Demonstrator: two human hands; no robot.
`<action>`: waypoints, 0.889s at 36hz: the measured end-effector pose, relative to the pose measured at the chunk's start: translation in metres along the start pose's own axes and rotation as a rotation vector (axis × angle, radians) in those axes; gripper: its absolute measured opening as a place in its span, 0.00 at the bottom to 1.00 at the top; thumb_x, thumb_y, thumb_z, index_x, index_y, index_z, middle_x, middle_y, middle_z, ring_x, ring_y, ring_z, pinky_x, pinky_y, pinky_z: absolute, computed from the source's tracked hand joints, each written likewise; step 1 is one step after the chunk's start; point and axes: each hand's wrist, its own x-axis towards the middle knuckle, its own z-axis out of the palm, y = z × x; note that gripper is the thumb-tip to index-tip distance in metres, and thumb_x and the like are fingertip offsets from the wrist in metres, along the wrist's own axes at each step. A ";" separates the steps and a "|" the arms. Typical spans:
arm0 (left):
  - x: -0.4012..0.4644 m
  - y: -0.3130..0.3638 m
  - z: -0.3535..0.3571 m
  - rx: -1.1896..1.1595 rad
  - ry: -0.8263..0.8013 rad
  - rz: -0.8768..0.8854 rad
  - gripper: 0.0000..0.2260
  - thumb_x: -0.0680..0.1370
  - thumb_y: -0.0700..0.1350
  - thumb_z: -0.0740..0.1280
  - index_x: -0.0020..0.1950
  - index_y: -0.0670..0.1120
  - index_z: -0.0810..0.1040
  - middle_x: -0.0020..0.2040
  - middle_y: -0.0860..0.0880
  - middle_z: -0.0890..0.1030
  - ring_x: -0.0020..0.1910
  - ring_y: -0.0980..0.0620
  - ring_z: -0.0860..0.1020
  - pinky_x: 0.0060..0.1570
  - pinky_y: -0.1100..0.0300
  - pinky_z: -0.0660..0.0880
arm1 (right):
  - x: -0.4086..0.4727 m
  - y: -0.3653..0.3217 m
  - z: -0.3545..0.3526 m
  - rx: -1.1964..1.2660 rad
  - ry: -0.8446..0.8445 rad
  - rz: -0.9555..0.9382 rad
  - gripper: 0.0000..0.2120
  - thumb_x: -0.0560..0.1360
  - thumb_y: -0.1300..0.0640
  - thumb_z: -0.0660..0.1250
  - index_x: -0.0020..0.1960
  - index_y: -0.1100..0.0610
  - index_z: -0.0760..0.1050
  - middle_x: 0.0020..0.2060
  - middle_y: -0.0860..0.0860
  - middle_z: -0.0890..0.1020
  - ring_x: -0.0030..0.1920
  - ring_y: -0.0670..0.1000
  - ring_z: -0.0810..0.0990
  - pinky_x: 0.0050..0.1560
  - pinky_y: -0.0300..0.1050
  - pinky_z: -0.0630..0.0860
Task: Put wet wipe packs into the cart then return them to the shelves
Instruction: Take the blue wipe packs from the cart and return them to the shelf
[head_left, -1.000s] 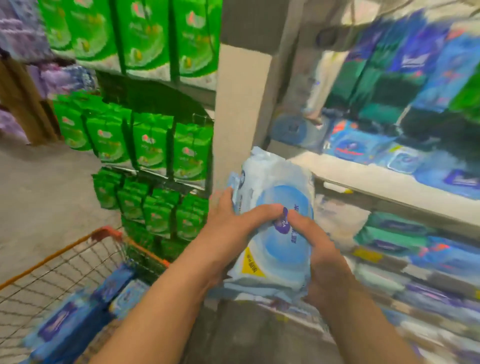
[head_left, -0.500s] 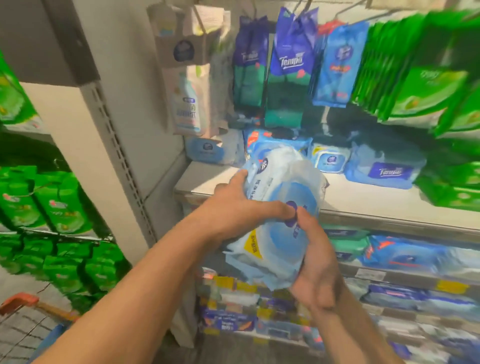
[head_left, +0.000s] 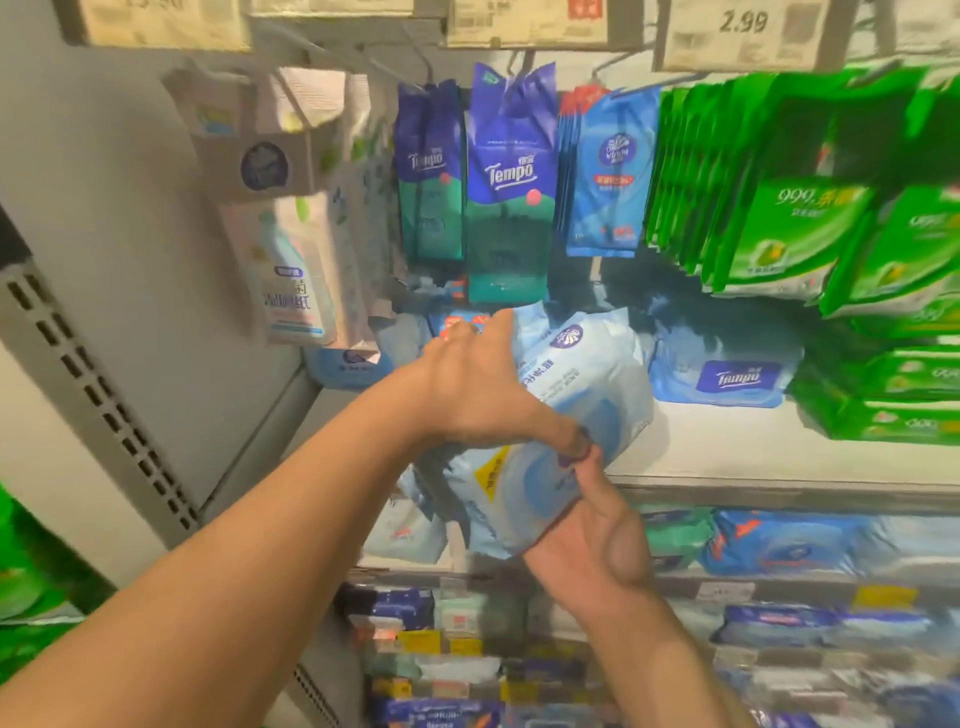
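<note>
Both hands grip a light blue wet wipe pack (head_left: 571, 395) at the white shelf (head_left: 753, 457) edge: left hand (head_left: 483, 395) at 10 o'clock over it, right hand (head_left: 597, 540) under it at 5 o'clock.

My left hand (head_left: 483, 395) hides the pale pack's (head_left: 576, 384) far side; the bottom shelf packs (head_left: 467, 649) look blurred, perhaps wipes.

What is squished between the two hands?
In the head view, a light blue wet wipe pack sits between the left hand and the right hand.
</note>
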 end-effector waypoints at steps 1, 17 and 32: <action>0.006 -0.003 -0.002 0.010 -0.013 0.018 0.51 0.46 0.76 0.70 0.63 0.53 0.68 0.61 0.48 0.74 0.63 0.42 0.71 0.62 0.45 0.73 | 0.005 0.001 0.001 -0.032 -0.006 -0.019 0.17 0.78 0.49 0.62 0.52 0.54 0.87 0.55 0.55 0.86 0.55 0.55 0.85 0.59 0.58 0.81; 0.085 -0.063 -0.003 -0.005 -0.290 0.089 0.59 0.48 0.70 0.72 0.79 0.55 0.65 0.74 0.54 0.73 0.72 0.51 0.71 0.72 0.55 0.69 | 0.068 0.007 -0.006 -0.270 0.153 0.110 0.36 0.68 0.54 0.79 0.73 0.61 0.72 0.64 0.59 0.81 0.64 0.58 0.81 0.59 0.56 0.81; 0.086 -0.055 0.014 0.100 -0.171 -0.022 0.57 0.48 0.78 0.67 0.77 0.61 0.65 0.75 0.54 0.68 0.75 0.47 0.65 0.73 0.45 0.67 | 0.106 -0.093 -0.018 -1.177 -0.137 0.110 0.29 0.69 0.65 0.79 0.67 0.56 0.75 0.58 0.55 0.85 0.58 0.60 0.83 0.54 0.53 0.82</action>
